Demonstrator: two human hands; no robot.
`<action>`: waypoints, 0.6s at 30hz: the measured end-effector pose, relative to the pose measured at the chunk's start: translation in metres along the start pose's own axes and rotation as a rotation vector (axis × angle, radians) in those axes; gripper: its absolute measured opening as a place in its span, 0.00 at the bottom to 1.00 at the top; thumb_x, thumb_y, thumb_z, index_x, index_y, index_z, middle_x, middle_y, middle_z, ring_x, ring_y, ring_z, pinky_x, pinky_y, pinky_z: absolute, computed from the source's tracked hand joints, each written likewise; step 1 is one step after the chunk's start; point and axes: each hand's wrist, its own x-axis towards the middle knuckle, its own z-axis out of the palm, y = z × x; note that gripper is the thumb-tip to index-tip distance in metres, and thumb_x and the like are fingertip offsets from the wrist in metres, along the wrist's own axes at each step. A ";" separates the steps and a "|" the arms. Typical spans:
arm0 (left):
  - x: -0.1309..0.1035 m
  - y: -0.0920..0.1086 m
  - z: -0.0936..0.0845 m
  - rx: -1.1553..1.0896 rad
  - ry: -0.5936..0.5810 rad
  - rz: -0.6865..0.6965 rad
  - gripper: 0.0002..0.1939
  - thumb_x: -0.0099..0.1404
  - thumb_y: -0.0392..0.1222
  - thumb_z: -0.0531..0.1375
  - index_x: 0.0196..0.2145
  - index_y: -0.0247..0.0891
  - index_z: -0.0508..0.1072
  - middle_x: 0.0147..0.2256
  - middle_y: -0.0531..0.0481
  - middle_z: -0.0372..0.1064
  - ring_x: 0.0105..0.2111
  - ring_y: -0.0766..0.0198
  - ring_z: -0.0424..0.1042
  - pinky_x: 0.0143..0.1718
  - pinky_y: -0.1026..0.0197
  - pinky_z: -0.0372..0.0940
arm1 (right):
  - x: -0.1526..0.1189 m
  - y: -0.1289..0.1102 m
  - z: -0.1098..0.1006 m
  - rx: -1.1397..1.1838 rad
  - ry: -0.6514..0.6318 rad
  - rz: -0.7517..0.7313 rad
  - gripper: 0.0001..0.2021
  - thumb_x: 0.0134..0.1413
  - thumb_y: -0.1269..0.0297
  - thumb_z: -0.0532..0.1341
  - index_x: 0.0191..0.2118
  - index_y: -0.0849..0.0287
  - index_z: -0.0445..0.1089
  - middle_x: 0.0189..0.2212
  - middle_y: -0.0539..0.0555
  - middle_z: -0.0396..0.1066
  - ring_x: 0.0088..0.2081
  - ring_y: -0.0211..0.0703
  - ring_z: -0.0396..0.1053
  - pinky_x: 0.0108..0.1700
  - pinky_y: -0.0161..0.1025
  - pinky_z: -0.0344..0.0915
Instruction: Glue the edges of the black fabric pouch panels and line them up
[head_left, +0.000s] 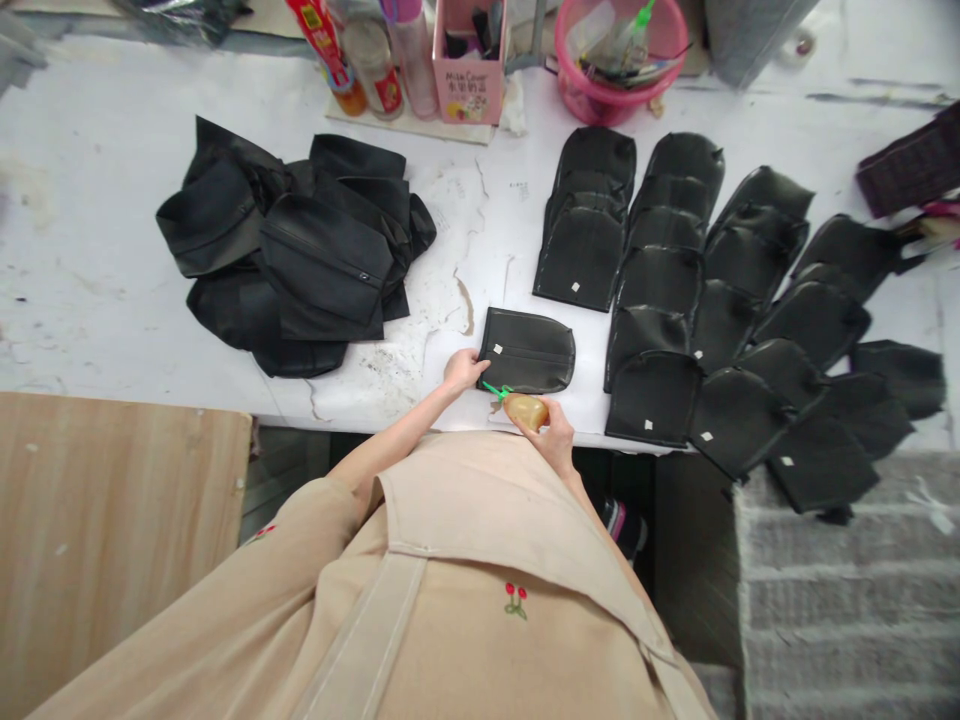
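Note:
A black leather-like piece (536, 350) with one rounded end and a small white tag lies flat near the table's front edge. At its left edge, my left hand (466, 369) is closed, thumb and fingers gripping the lower left corner. My right hand (555, 437) is wrapped round a squeeze bottle (525, 411) of amber liquid. The bottle lies tilted just in front of the piece, its thin green nozzle pointing left toward the corner by my left hand. Whether the tip touches the piece I cannot tell.
A loose heap of black pieces (322, 260) lies at left. Overlapping rows of similar pieces (660, 285) cover the right side. Along the back stand a pink box (470, 90), jars (373, 70) and a pink basket (622, 95) of tools. A wooden board (120, 500) is at lower left.

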 end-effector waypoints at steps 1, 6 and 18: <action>0.000 0.000 0.000 -0.002 0.000 0.000 0.13 0.60 0.45 0.62 0.21 0.38 0.69 0.21 0.53 0.63 0.26 0.62 0.64 0.28 0.62 0.50 | 0.000 0.000 0.001 0.003 -0.007 -0.001 0.30 0.52 0.38 0.64 0.50 0.59 0.70 0.43 0.60 0.76 0.41 0.50 0.74 0.40 0.44 0.73; 0.002 -0.001 0.001 -0.007 -0.010 -0.006 0.13 0.60 0.45 0.62 0.21 0.37 0.69 0.21 0.53 0.63 0.25 0.63 0.63 0.27 0.62 0.49 | 0.001 0.000 0.000 0.019 -0.041 -0.040 0.28 0.54 0.41 0.64 0.51 0.59 0.69 0.45 0.60 0.75 0.43 0.50 0.74 0.41 0.44 0.73; 0.002 -0.005 0.001 -0.035 -0.013 0.002 0.11 0.60 0.45 0.63 0.24 0.36 0.72 0.23 0.52 0.68 0.26 0.62 0.66 0.28 0.62 0.51 | -0.007 -0.004 -0.017 -0.163 0.047 -0.087 0.25 0.58 0.43 0.62 0.51 0.59 0.69 0.42 0.60 0.76 0.43 0.51 0.74 0.44 0.45 0.72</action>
